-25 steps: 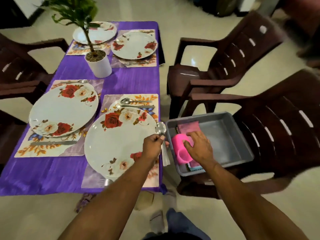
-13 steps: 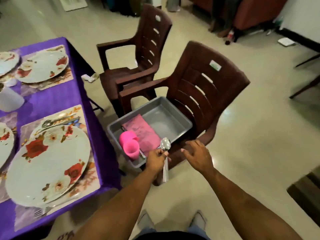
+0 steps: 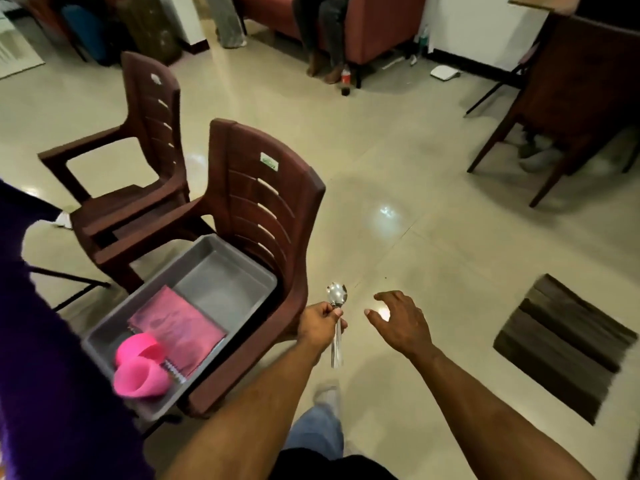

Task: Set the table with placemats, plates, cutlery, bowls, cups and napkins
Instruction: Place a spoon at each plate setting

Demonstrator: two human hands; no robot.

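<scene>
Far left edge is just the purple tablecloth (image 3: 52, 341) hanging in view, nothing on it visible from here. Next to it a grey tray (image 3: 239, 271) sits on the seat of a dark brown plastic chair (image 3: 263, 209), with a second matching chair (image 3: 152, 140) behind it. Inside the tray there's a pink napkin (image 3: 180, 323) lying flat, and two pink cups (image 3: 140, 367) tipped on their sides at the near corner, partly on top of the napkin; some cutlery pokes out from under the napkin but it's too hidden to say what. Moving right, the left hand (image 3: 318, 327) has its fingers wrapped around the handle of a spoon (image 3: 336, 317), bowl end up, held over the floor just beside the chair. The right hand (image 3: 401, 323) is loose, fingers spread and holding nothing. Further right a dark wooden mat (image 3: 561, 348) lies on the tiled floor (image 3: 415, 209).
</scene>
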